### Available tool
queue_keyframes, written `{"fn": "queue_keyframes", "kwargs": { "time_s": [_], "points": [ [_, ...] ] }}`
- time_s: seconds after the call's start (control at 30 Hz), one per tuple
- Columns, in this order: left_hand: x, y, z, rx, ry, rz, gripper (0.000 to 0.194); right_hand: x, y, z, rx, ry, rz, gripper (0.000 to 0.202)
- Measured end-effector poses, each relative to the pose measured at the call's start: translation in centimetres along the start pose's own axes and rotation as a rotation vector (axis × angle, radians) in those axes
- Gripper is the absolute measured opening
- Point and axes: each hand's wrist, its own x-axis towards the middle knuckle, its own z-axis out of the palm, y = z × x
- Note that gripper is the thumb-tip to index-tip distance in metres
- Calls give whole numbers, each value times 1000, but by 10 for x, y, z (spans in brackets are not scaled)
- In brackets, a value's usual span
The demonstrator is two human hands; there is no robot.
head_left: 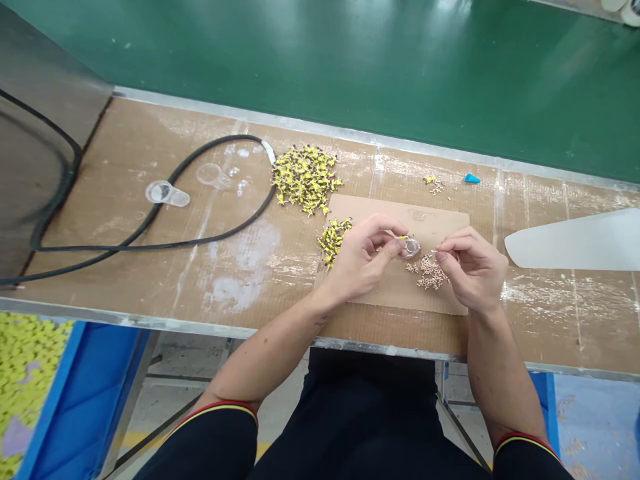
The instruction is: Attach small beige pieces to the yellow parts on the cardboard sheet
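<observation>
My left hand (367, 257) pinches a small yellow piece at its fingertips, beside a small clear round dish (411, 248). My right hand (473, 267) is closed in a pinch on a tiny pale piece (436, 251). Between the hands, a pile of tiny pinkish pieces (431, 272) lies on a flat cardboard sheet (400, 293). A small heap of yellow and black pieces (334, 240) sits at the sheet's left edge, partly behind my left hand. Farther back is a larger heap of the same yellow and black pieces (305, 179).
A black cable (200, 240) loops over the left of the table (280, 267), near two clear scoop-shaped pieces (167, 193). A blue cone (471, 179) lies at the back right. A white strip (575, 241) lies right. Blue bins (75, 400) stand below the table.
</observation>
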Motion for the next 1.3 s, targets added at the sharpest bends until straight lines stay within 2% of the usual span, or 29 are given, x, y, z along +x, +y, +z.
{"fn": "queue_keyframes", "kwargs": {
  "time_s": [0.13,0.47,0.9,1.1,1.2,1.3],
  "points": [
    [-6,2,10,-108,-94,-45,21,-3,0,1,94,21,-13,10],
    [-8,7,16,23,-39,60,4,-6,-5,7,143,-33,-26,9],
    [-8,7,16,45,-13,34,5,-7,-6,10,159,-60,-10,9],
    [-7,8,16,64,-14,55,5,-6,-6,11,121,-65,-51,15],
    [-7,9,15,96,-10,77,5,-6,-7,12,94,-55,-68,18],
    [-8,10,15,167,2,164,6,-6,-6,14,78,-27,-82,20]
  ]
}}
